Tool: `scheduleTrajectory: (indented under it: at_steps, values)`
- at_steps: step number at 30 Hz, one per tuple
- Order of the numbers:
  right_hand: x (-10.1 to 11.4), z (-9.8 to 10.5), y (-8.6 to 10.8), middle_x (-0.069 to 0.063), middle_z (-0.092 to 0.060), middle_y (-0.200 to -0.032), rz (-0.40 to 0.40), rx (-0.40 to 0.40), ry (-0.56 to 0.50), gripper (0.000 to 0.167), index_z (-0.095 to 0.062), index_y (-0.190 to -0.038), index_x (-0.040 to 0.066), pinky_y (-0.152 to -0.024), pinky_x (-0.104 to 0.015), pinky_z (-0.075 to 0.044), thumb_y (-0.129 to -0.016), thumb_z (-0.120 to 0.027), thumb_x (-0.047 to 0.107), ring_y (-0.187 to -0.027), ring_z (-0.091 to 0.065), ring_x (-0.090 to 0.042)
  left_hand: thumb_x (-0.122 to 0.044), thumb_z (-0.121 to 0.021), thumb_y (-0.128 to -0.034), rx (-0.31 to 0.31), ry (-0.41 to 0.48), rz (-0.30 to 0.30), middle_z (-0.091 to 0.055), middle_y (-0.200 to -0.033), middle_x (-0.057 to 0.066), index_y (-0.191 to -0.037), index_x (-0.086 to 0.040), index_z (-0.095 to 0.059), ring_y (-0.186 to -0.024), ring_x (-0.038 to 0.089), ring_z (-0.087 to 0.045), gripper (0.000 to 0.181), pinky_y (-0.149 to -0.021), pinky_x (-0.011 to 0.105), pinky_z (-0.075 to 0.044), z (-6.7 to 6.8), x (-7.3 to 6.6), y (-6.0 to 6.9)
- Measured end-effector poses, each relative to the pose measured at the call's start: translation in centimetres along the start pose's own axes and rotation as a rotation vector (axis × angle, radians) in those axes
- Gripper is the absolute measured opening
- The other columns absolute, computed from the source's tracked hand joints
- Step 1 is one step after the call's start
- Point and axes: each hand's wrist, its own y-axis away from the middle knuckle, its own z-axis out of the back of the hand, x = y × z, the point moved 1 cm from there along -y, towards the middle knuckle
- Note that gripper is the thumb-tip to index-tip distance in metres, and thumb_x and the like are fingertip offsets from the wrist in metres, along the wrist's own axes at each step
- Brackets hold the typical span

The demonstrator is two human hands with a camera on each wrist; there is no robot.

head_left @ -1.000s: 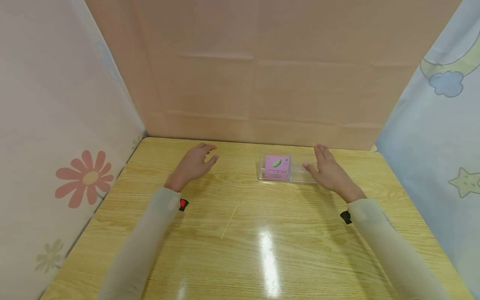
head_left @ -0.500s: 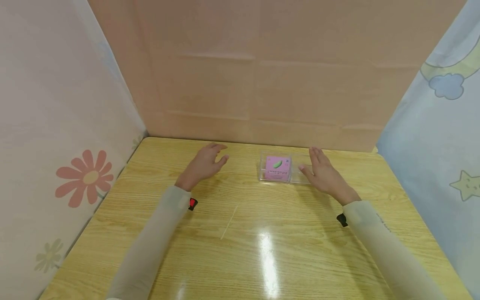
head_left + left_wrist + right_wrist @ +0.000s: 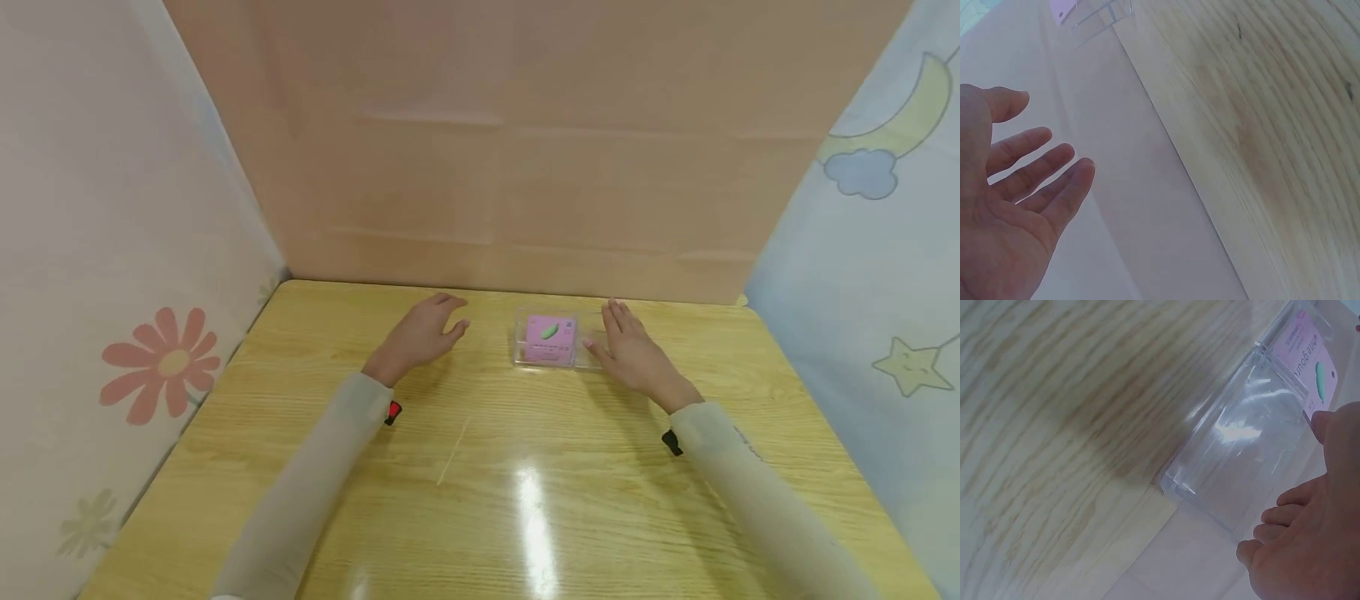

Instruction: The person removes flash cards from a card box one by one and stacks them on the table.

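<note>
Near the back of the table lies a clear plastic box (image 3: 517, 363) with two compartments. Its left compartment holds a pink card (image 3: 551, 340) showing a green gourd. In the right wrist view the transparent right compartment (image 3: 1235, 444) holds nothing visible, and part of the card's lettering (image 3: 1307, 353) can be read. My left hand (image 3: 420, 335) hovers left of the box, apart from it, fingers relaxed and thumb spread. Over the box's right end is my right hand (image 3: 637, 357), fingers extended; whether it touches the plastic I cannot tell. Neither hand grips anything.
The wooden table (image 3: 480, 517) ends at a tan backdrop (image 3: 480, 167) just behind the box. Printed cloth walls stand at the left (image 3: 90, 208) and right (image 3: 862, 292). A small black device with red sits at the left cuff, a black one at the right.
My left hand has moved right, closer to the box. My right hand has shifted left over its right compartment. The box stays in about the same place.
</note>
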Motion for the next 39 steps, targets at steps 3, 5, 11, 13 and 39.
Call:
scheduleTrajectory:
  at_steps: [3, 5, 11, 13, 39]
  values:
    - [0.1, -0.1, 0.0, -0.03, 0.004, -0.174, -0.009, -0.017, 0.011, 0.086, -0.003, -0.163, -0.012, -0.133, -0.065, -0.006, -0.113, -0.039, 0.048, -0.163, 0.001, -0.05, -0.034, -0.056, -0.1093, -0.007, 0.002, -0.019, -0.061, -0.148, 0.016, -0.149, -0.002, -0.055, -0.135, 0.034, -0.062, 0.051, -0.115, 0.049, -0.053, -0.2, -0.2, -0.3]
    - [0.1, -0.1, -0.1, -0.031, 0.003, -0.174, -0.011, -0.02, 0.022, 0.086, -0.003, -0.163, -0.012, -0.133, -0.065, -0.007, -0.113, -0.039, 0.048, -0.163, 0.0, -0.05, -0.033, -0.057, -0.109, -0.015, 0.007, -0.026, -0.061, -0.146, 0.015, -0.148, -0.002, -0.056, -0.133, 0.034, -0.063, 0.05, -0.114, 0.048, -0.053, -0.2, -0.4, -0.4]
    - [0.3, -0.3, -0.3, -0.031, 0.005, -0.174, -0.027, -0.014, 0.057, 0.083, 0.0, -0.164, -0.01, -0.131, -0.068, -0.007, -0.114, -0.034, 0.046, -0.163, 0.002, -0.05, -0.031, -0.058, -0.1087, -0.024, 0.017, -0.035, -0.061, -0.148, 0.016, -0.147, -0.003, -0.057, -0.135, 0.034, -0.061, 0.048, -0.116, 0.049, -0.052, -0.3, -1.0, -0.9]
    - [0.4, -0.4, -0.4, -0.032, 0.004, -0.173, -0.033, -0.021, 0.064, 0.081, -0.001, -0.164, -0.011, -0.131, -0.069, -0.007, -0.115, -0.033, 0.045, -0.162, 0.002, -0.051, -0.031, -0.057, -0.109, -0.021, 0.025, -0.03, -0.059, -0.149, 0.016, -0.148, -0.004, -0.056, -0.137, 0.035, -0.06, 0.048, -0.117, 0.049, -0.051, -0.4, -1.2, -1.0]
    - [0.7, -1.1, -0.9, -0.028, 0.01, -0.174, -0.064, -0.026, 0.095, 0.074, 0.001, -0.164, -0.01, -0.13, -0.07, -0.001, -0.116, -0.023, 0.041, -0.163, 0.005, -0.049, -0.03, -0.058, -0.1088, -0.026, 0.009, -0.102, -0.063, -0.144, 0.013, -0.144, -0.004, -0.06, -0.128, 0.029, -0.066, 0.044, -0.111, 0.042, -0.056, -2.6, -4.5, -3.1]
